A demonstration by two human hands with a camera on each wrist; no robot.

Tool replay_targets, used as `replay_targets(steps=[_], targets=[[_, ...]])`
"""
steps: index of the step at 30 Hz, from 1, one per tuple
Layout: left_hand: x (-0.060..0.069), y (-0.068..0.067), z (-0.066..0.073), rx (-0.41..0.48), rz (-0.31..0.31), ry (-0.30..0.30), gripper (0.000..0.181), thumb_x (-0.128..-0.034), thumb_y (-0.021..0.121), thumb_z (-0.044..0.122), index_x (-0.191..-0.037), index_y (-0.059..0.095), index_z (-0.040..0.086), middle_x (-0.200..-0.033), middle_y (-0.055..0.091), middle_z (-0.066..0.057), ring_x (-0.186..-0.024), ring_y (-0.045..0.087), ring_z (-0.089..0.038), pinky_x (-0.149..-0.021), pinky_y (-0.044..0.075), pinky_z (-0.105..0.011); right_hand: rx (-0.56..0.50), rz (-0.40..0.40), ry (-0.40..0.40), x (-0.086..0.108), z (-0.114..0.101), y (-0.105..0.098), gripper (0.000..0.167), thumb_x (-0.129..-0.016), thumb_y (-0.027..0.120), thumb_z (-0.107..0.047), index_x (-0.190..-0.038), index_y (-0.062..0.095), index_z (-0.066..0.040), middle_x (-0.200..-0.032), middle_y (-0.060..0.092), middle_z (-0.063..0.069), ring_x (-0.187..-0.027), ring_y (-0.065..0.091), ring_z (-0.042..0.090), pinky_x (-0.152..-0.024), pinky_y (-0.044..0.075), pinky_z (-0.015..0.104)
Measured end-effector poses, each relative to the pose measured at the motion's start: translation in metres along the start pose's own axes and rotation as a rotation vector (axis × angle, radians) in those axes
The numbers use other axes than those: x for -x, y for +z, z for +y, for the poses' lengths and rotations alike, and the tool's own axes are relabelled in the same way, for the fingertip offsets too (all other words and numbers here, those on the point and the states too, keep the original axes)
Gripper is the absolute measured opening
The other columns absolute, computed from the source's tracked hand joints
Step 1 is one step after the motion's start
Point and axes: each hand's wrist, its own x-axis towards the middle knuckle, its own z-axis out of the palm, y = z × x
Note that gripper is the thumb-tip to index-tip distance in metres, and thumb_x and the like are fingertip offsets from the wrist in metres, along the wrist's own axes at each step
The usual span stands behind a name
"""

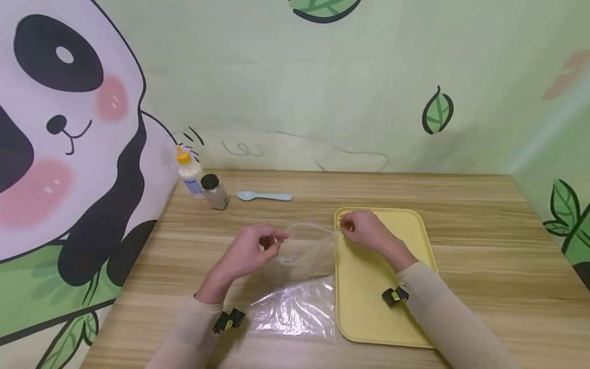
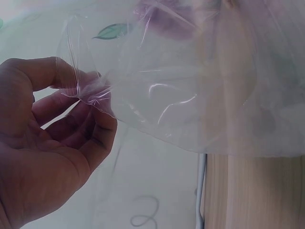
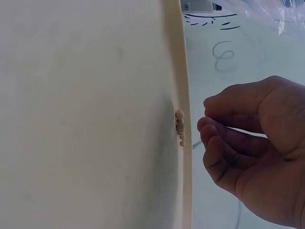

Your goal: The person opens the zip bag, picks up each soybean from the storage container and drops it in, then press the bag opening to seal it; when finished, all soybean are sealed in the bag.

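My left hand (image 1: 251, 251) pinches the rim of a clear plastic zip bag (image 1: 295, 307). In the left wrist view the film bunches between thumb and fingers (image 2: 97, 126). A short row of small round tan beans (image 1: 318, 275) shows through the bag. Over the upper left edge of a yellow tray (image 1: 382, 307), my right hand (image 1: 366, 230) has its fingers bent, the thumb close to the fingertips. Nothing shows between them. Several more beans (image 3: 180, 126) lie in a line along the tray's inner edge, just beside those fingertips.
At the table's back left stand a white glue bottle (image 1: 191, 177) with an orange cap and a jar (image 1: 215, 195) with a black lid. A light blue spoon (image 1: 265, 196) lies to their right. The wall (image 1: 295, 118) rises behind the table.
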Motion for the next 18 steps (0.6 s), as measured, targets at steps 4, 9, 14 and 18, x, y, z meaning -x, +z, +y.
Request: replay_targets(steps=[4,9,14,18], targets=[[-0.0001,0.0004,-0.0009,-0.004,0.005,0.009,0.022,-0.0834,0.062,-0.002,-0.104,0.071,-0.001,-0.093,0.071,-0.013,-0.074,0.06,-0.012,-0.067,0.056,-0.023,0.013,-0.016,0.004,-0.0009,0.0004,0.001,0.01,-0.084,0.064,-0.008,-0.088,0.073,-0.006,-0.076,0.069,0.001,-0.07,0.061,0.012,-0.066,0.053,0.029],[-0.0007,0.0007,-0.0017,-0.006,0.01,0.02,0.022,-0.0833,0.062,-0.002,-0.104,0.071,-0.001,-0.093,0.071,-0.013,-0.074,0.06,-0.012,-0.067,0.056,-0.023,0.031,-0.013,0.006,-0.0019,0.0022,0.0019,0.011,-0.083,0.064,-0.007,-0.088,0.074,-0.005,-0.078,0.07,0.002,-0.072,0.063,0.014,-0.069,0.055,0.031],[-0.0006,0.0006,-0.0022,0.0,0.008,0.024,0.022,-0.0832,0.063,-0.002,-0.104,0.071,-0.001,-0.093,0.071,-0.013,-0.074,0.06,-0.012,-0.067,0.056,-0.023,0.047,-0.02,-0.004,-0.0027,0.0036,0.0029,0.011,-0.083,0.065,-0.006,-0.087,0.075,-0.005,-0.08,0.071,0.003,-0.073,0.063,0.014,-0.07,0.056,0.032],[-0.0001,0.0012,-0.0021,0.005,0.004,0.024,0.022,-0.0831,0.062,-0.002,-0.104,0.071,0.0,-0.093,0.07,-0.014,-0.074,0.06,-0.012,-0.067,0.056,-0.023,0.053,-0.025,-0.02,-0.0025,0.0048,0.0042,0.011,-0.083,0.065,-0.006,-0.087,0.075,-0.005,-0.08,0.071,0.004,-0.073,0.063,0.015,-0.07,0.056,0.033]])
